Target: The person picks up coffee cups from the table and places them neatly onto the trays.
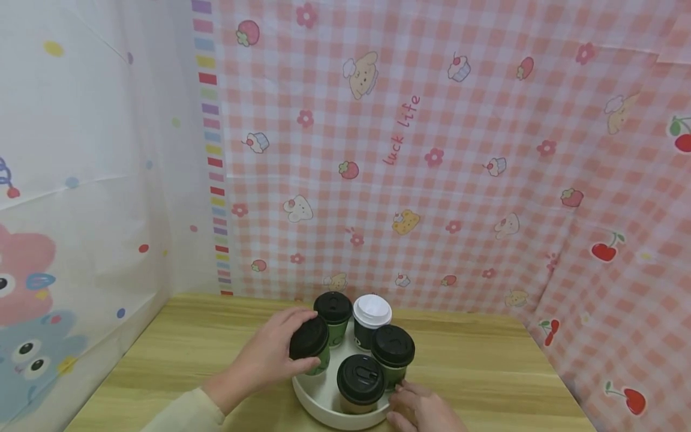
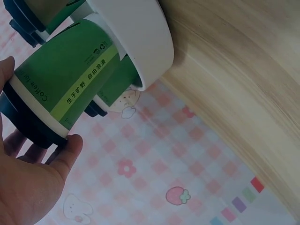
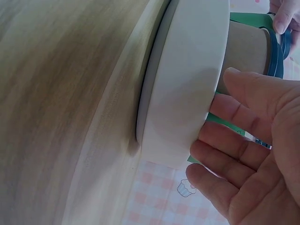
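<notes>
In the head view my left hand (image 1: 268, 354) grips a green paper coffee cup (image 1: 322, 362) around its black lid, at the left side of a round white tray (image 1: 318, 410). The left wrist view shows thumb and fingers on either side of that cup's lid rim (image 2: 35, 117). My right hand (image 1: 426, 411) is at the tray's near right rim, fingertips against its outer wall (image 3: 185, 89) in the right wrist view. Nothing is held in it. Closest to it are a brown cup with a black lid (image 1: 361, 379) and a green black-lidded cup (image 1: 393, 348).
At the tray's back stand another green cup with a black lid (image 1: 333, 309) and a dark cup with a white lid (image 1: 372, 312). The tray rests on a wood-grain table (image 1: 464, 360). Pink checked cloth (image 1: 378, 198) hangs behind and to the right, a white printed sheet (image 1: 92, 180) at left.
</notes>
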{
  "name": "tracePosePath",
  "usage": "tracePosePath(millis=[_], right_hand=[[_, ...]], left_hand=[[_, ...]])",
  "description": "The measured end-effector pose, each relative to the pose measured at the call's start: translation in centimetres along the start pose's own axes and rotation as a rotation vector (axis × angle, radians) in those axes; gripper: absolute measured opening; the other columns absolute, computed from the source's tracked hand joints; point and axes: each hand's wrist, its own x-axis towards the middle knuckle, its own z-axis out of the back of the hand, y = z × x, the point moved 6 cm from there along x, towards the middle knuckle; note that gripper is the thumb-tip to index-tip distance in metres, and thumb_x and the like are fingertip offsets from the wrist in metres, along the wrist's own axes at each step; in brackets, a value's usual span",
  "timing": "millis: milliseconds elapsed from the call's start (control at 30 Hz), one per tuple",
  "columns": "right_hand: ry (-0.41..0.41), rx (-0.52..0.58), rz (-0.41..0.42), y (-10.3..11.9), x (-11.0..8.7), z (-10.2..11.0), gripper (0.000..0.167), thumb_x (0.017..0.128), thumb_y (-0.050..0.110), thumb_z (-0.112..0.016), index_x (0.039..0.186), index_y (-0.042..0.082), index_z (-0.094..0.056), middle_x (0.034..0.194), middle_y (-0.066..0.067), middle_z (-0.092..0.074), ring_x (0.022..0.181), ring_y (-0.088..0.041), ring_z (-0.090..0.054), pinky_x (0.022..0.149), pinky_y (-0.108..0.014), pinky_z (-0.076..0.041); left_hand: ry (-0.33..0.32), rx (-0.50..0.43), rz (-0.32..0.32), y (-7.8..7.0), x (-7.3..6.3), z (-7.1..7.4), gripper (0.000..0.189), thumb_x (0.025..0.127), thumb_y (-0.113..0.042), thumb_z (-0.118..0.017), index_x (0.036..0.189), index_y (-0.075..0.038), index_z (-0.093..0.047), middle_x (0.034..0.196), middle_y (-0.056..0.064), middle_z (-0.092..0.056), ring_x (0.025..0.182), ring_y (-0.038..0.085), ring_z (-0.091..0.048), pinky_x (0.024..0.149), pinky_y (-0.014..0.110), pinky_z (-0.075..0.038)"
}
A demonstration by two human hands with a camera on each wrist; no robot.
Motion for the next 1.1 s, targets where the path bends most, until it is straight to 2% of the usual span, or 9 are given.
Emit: tracePosePath(millis=[133,333,667,1100], right_hand=[[0.035,0.04,-0.042,-0.1,0.1,-0.1,0.027,0.099,0.043,-0.074,0.111,0.019,-0.079,0.133,-0.016,-0.075,0.12,-0.04,-0.073,0.092,-0.056,-0.063],[0.04,0.053,-0.037,0.0,0.0,-0.2,0.023,0.099,0.045,-0.074,0.109,0.024,-0.078,0.135,-0.014,-0.074,0.121,-0.037,-0.073,0.093,-0.056,-0.063],[0.015,0.034,0.009,-0.1,0.0,-0.1,0.026,0.099,0.042,-0.075,0.11,0.019,-0.08,0.132,-0.018,-0.075,0.12,-0.041,-0.073,0.092,-0.055,-0.064],[0.014,0.047,-0.006,-0.2,0.0,-0.1,0.023,0.099,0.041,-0.076,0.106,0.019,-0.08,0.127,-0.014,-0.078,0.122,-0.041,-0.073,0.094,-0.055,-0.063]], left_hand=[[0.0,0.006,-0.005,-0.1,0.0,-0.2,0.079,0.076,-0.037,-0.097,0.143,-0.014,-0.064,0.143,0.009,-0.066,0.131,0.032,-0.064,0.107,0.055,-0.057],[0.013,0.019,-0.02,-0.4,0.1,-0.5,0.078,0.076,-0.038,-0.097,0.143,-0.014,-0.064,0.144,0.008,-0.065,0.132,0.032,-0.064,0.107,0.055,-0.058],[0.063,0.04,-0.044,-0.5,0.2,-1.6,0.077,0.077,-0.038,-0.096,0.143,-0.014,-0.064,0.145,0.01,-0.064,0.133,0.033,-0.063,0.106,0.057,-0.058],[0.095,0.064,-0.069,-0.6,0.1,-2.8,0.076,0.077,-0.037,-0.096,0.142,-0.013,-0.064,0.141,0.008,-0.065,0.13,0.032,-0.063,0.105,0.055,-0.058]])
